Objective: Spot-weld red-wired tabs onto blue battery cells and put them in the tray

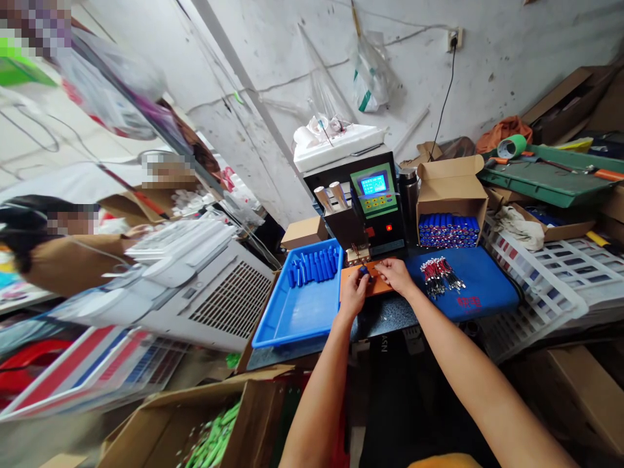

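Observation:
My left hand (355, 290) is closed around a blue cylindrical battery cell (364, 270), its end turned up, over an orange work plate (374, 283). My right hand (396, 274) is pinched at the plate's right side; whatever lies between its fingertips is too small to make out. Just behind my hands stand the electrodes of a spot welder (375, 185) with a lit display. To the left, a blue tray (297, 322) holds several blue battery cells (314, 266). On the right, a bunch of red and black wire leads (441, 276) lies on a blue pad (480, 276).
A cardboard box (453, 179) packed with blue cells stands behind the pad. White plastic baskets (546, 286) and a green tray (550, 179) crowd the right. Lower left is a carton (146, 429) with green pieces. Another person (63, 253) is at the far left.

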{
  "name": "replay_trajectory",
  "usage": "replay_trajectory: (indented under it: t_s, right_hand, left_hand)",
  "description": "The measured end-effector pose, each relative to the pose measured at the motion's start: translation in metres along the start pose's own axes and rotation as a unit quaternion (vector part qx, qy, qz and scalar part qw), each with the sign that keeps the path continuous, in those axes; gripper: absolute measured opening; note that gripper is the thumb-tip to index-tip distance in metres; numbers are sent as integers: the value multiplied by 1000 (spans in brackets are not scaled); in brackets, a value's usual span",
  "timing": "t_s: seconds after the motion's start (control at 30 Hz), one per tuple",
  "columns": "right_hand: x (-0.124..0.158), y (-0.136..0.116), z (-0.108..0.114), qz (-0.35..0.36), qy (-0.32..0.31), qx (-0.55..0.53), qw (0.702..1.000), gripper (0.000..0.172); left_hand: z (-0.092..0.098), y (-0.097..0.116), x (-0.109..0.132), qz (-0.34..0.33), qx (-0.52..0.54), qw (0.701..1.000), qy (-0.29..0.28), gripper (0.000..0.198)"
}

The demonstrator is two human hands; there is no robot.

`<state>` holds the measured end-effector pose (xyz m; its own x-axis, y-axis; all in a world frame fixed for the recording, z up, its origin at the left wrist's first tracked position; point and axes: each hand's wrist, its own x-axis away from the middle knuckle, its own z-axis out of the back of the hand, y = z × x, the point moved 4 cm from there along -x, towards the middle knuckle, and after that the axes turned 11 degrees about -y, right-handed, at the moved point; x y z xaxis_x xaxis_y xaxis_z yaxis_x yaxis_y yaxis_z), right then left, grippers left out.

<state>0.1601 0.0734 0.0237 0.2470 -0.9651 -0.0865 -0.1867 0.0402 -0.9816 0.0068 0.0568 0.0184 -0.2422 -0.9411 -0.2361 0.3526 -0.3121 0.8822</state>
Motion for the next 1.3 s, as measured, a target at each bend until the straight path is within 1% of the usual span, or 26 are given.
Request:
replay_trajectory:
  t_s: [0.13,0.33,0.6,0.77,0.87,0.97,1.13,1.3]
  right_hand:
    - [-1,0,-1,5,13,3,1000,41]
    - [-4,4,-1,20,27,-1,999,40]
    - [-6,7,0,32,34,53,998,40]
    - [-7,4,-4,30,77,88,993,40]
    - [-7,-1,-9,37,85,100,991,40]
    - [-8,-8,-14,51,80,111,989,35]
    - [-12,-18,-17,57,85,191,976,24]
    - [-11,-20,-20,55,83,235,967,21]
  left_hand:
    - [-3,0,-5,-10,11,1000,-10,23]
    - [-4,0,-5,-13,51,999,4,26]
    - [-5,2,-2,-18,59,998,21,23]
    - [-6,3,-3,-29,62,998,11,21]
    - [-6,0,-4,-38,57,998,14,22]
    - [-5,-3,-4,-44,34,998,18,24]
    - [-4,-5,-5,-52,22,998,26,27]
    - [-5,-6,-5,-56,30,998,27,25]
